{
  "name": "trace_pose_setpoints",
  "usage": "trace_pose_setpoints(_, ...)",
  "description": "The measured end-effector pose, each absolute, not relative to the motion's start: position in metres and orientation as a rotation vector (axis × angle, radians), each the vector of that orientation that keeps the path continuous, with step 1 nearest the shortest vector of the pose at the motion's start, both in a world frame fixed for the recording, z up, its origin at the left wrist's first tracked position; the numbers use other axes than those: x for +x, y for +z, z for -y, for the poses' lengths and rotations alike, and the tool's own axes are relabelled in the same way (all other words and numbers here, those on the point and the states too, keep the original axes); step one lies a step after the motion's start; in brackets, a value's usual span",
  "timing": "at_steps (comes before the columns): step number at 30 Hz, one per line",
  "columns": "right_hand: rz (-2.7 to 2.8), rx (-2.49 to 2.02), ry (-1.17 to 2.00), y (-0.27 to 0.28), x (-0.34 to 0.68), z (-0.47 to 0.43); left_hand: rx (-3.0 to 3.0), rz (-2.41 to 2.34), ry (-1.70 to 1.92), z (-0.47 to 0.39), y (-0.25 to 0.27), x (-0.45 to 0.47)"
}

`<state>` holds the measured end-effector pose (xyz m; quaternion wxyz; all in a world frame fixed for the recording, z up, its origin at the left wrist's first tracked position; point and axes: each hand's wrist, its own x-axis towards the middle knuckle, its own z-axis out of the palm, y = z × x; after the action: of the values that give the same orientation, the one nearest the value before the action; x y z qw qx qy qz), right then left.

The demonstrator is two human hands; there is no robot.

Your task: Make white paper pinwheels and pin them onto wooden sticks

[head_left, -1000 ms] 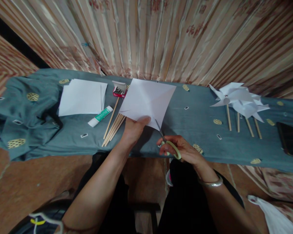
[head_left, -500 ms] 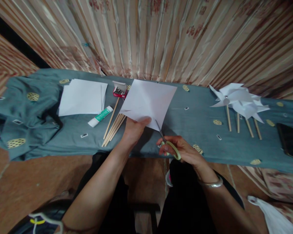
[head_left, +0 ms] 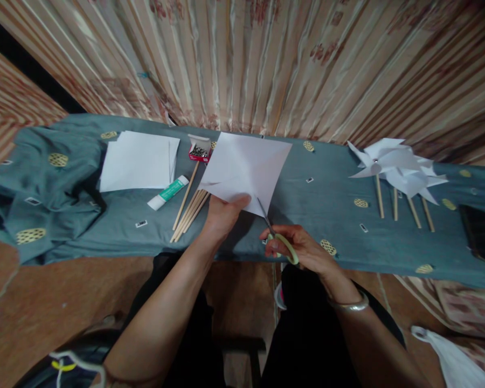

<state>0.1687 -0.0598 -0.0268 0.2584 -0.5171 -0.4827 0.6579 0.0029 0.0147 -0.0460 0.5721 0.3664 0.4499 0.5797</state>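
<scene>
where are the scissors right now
In the head view, the scissors are in the right hand, just right of centre, blades at the near corner of the paper in the left hand.

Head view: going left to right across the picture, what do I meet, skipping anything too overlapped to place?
Bunched cloth, paper stack, green-and-white tube, small red box, held paper sheet, scissors, white pinwheels, dark phone.

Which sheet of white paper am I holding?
The creased sheet in your left hand, scissors at its corner; the others lie stacked by the glue stick.
</scene>
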Motion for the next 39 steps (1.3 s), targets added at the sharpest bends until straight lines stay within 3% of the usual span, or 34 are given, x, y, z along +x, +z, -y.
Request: trace_pose_setpoints(39,0.957,-1.437,1.83,-0.04,0.161,0.061,0.877,-1.093,1.359,-0.02,-0.045,-0.002)
